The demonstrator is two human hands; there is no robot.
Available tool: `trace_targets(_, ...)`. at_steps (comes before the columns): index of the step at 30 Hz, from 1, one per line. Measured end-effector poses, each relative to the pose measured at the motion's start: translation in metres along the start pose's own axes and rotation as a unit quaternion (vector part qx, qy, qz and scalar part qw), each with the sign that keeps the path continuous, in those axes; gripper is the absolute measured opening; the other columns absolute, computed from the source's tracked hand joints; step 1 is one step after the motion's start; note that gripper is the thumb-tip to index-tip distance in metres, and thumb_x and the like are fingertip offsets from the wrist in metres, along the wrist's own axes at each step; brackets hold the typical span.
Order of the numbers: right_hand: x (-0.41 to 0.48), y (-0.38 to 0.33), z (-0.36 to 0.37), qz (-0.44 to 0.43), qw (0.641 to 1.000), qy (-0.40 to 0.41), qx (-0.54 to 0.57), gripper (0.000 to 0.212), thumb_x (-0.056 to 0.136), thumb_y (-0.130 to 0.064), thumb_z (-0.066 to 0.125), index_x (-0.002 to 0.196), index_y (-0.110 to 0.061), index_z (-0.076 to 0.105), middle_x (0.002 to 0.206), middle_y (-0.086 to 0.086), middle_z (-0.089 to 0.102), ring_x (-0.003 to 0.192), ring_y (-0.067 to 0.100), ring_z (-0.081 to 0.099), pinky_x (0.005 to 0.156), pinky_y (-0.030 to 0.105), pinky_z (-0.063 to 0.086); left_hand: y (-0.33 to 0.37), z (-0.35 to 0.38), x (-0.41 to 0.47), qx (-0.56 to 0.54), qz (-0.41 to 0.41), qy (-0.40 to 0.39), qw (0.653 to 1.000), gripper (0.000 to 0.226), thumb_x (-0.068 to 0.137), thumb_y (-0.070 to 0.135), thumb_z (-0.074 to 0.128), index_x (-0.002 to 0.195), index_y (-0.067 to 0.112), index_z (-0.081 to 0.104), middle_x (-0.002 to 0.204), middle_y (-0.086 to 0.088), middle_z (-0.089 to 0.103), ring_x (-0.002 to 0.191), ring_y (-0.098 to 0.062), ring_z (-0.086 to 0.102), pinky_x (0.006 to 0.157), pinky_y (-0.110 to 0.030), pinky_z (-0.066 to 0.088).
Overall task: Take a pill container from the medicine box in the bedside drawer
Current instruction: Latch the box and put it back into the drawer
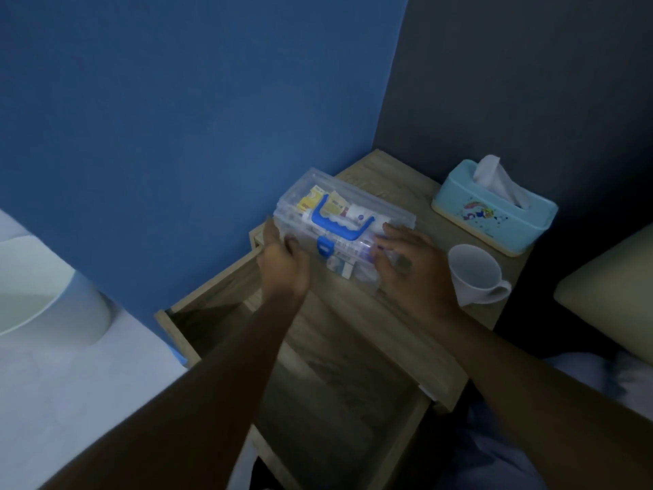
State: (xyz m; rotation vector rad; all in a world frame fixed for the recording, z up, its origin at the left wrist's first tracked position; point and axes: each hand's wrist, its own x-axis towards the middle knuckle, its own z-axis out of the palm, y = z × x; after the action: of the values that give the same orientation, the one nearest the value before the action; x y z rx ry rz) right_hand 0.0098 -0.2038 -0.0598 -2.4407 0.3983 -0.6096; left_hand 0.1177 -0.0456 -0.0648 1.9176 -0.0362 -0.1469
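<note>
A clear plastic medicine box (353, 203) with a blue handle and a blue latch rests on the wooden bedside table top (388, 185). Its lid is closed, and packets and small containers show through the plastic. My left hand (282, 267) grips the box's left end. My right hand (410, 263) holds its right end, fingers spread on the lid and front. Below my arms the bedside drawer (212, 302) stands pulled out, and its inside is dark. No single pill container can be told apart.
A white mug (473, 274) stands just right of my right hand. A light blue tissue box (494, 213) sits at the back right of the table. A blue wall rises to the left, and bedding lies at the right and lower left.
</note>
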Motion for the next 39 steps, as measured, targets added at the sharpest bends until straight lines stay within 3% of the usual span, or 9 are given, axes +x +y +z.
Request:
trace_targets(2, 0.01, -0.004, -0.001, 0.07, 0.996, 0.035, 0.044, 0.022, 0.094, -0.033, 0.062, 0.109, -0.019, 0.07, 0.113, -0.002, 0.071, 0.105, 0.008, 0.066, 0.09, 0.037, 0.058, 0.009, -0.01, 0.024, 0.002, 0.004, 0.023, 1.0, 0.056, 0.102, 0.033, 0.04, 0.152, 0.012, 0.025, 0.151, -0.011, 0.042, 0.134, -0.022, 0.046, 0.109, -0.029, 0.038)
trace_targets(4, 0.025, -0.008, -0.001, 0.172, 0.982, 0.06, 0.054, 0.034, 0.093, -0.041, 0.061, 0.116, -0.017, 0.063, 0.112, 0.001, 0.068, 0.098, 0.014, 0.068, 0.083, 0.04, 0.06, 0.018, -0.014, 0.048, 0.024, 0.009, 0.017, 1.0, 0.064, 0.098, 0.044, 0.044, 0.15, 0.009, 0.029, 0.154, -0.014, 0.037, 0.142, -0.027, 0.036, 0.117, -0.037, 0.029)
trace_targets(8, 0.052, -0.012, 0.005, 0.361, 0.926, 0.007, 0.107, 0.062, 0.092, -0.048, 0.062, 0.142, -0.013, 0.048, 0.133, 0.011, 0.062, 0.114, 0.028, 0.066, 0.084, 0.034, 0.056, 0.025, -0.015, 0.08, 0.094, -0.019, -0.079, 0.992, 0.057, 0.091, 0.054, 0.051, 0.131, 0.014, 0.058, 0.133, -0.01, 0.061, 0.122, -0.028, 0.057, 0.104, -0.036, 0.045)
trace_targets(12, 0.059, -0.007, 0.008, 0.438, 0.869, 0.028, 0.23, 0.065, 0.083, -0.039, 0.076, 0.137, -0.011, 0.056, 0.124, 0.013, 0.069, 0.1, 0.028, 0.073, 0.083, 0.045, 0.062, 0.022, -0.019, 0.08, 0.089, -0.015, -0.098, 0.991, 0.034, 0.086, 0.043, 0.065, 0.106, 0.017, 0.072, 0.102, -0.004, 0.073, 0.094, -0.021, 0.069, 0.086, -0.033, 0.056)
trace_targets(15, 0.052, -0.011, -0.002, 0.446, 0.848, 0.017, 0.287, 0.054, 0.082, -0.027, 0.079, 0.129, -0.009, 0.06, 0.113, 0.013, 0.072, 0.088, 0.026, 0.076, 0.074, 0.045, 0.064, 0.025, -0.033, 0.069, 0.09, -0.029, -0.106, 0.99, 0.029, 0.083, 0.04, 0.068, 0.1, 0.018, 0.075, 0.098, -0.004, 0.075, 0.091, -0.022, 0.07, 0.088, -0.038, 0.058)
trace_targets(20, 0.018, -0.035, -0.019, 0.422, 0.839, -0.027, 0.343, 0.039, 0.083, -0.023, 0.078, 0.118, -0.01, 0.065, 0.105, 0.012, 0.076, 0.086, 0.024, 0.077, 0.08, 0.046, 0.063, 0.032, -0.079, 0.05, 0.111, -0.028, -0.113, 0.987, 0.027, 0.084, 0.032, 0.068, 0.102, 0.015, 0.076, 0.103, -0.007, 0.075, 0.099, -0.025, 0.069, 0.094, -0.041, 0.054)
trace_targets(25, -0.032, -0.062, -0.029, 0.428, 0.788, -0.065, 0.438, 0.061, 0.075, -0.018, 0.084, 0.13, -0.011, 0.058, 0.112, 0.014, 0.074, 0.09, 0.026, 0.078, 0.081, 0.046, 0.063, 0.045, -0.122, 0.021, 0.12, -0.038, -0.113, 0.986, 0.029, 0.08, 0.028, 0.073, 0.106, 0.015, 0.074, 0.106, -0.003, 0.072, 0.101, -0.021, 0.066, 0.092, -0.034, 0.051)
trace_targets(33, -0.107, -0.09, -0.017, 0.456, 0.758, -0.025, 0.467, 0.058, 0.075, -0.012, 0.082, 0.127, -0.016, 0.056, 0.113, 0.011, 0.072, 0.093, 0.023, 0.076, 0.084, 0.046, 0.062, 0.021, -0.149, -0.028, 0.116, -0.059, -0.14, 0.982, 0.038, 0.083, 0.02, 0.074, 0.12, 0.011, 0.066, 0.114, -0.001, 0.063, 0.098, -0.018, 0.058, 0.086, -0.031, 0.046)
trace_targets(39, -0.139, -0.07, 0.006, 0.509, 0.731, -0.051, 0.451, 0.047, 0.075, -0.011, 0.082, 0.119, -0.01, 0.065, 0.106, 0.012, 0.076, 0.089, 0.024, 0.077, 0.082, 0.045, 0.063, -0.016, -0.137, -0.036, 0.194, -0.086, -0.189, 0.959, 0.038, 0.084, 0.032, 0.071, 0.115, 0.01, 0.066, 0.111, -0.013, 0.068, 0.102, -0.029, 0.063, 0.097, -0.047, 0.05)
